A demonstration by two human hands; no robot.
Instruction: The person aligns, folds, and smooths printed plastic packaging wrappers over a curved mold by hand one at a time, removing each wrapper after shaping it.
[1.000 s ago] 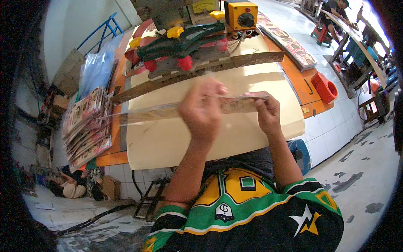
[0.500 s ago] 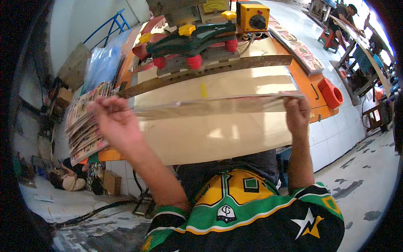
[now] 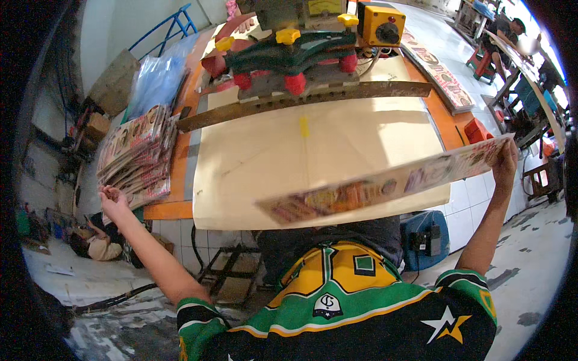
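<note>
A long printed plastic strip (image 3: 361, 191) slants over the cream work surface (image 3: 271, 150), its left end lower and smeared by motion. My right hand (image 3: 506, 161) grips the strip's far right end, out past the table's right edge. My left hand (image 3: 114, 201) is off at the left with fingers loosely curled and apart, nothing visible in them. It is by the lower corner of a stack of similar printed plastic pieces (image 3: 135, 144); whether it touches the stack is unclear.
Across the table stands a sealing press (image 3: 289, 57) with yellow knobs, a long metal bar (image 3: 307, 99) and a yellow control box (image 3: 382, 25). Another printed stack (image 3: 436, 69) lies right, near a red holder (image 3: 477, 130). Clear plastic sheets (image 3: 155, 84) lie left. Another person's hand (image 3: 244, 25) shows behind the press.
My left hand has let go of the strip and moved down-left to the stack. My right hand has carried the strip rightward, and its printed face now shows.
</note>
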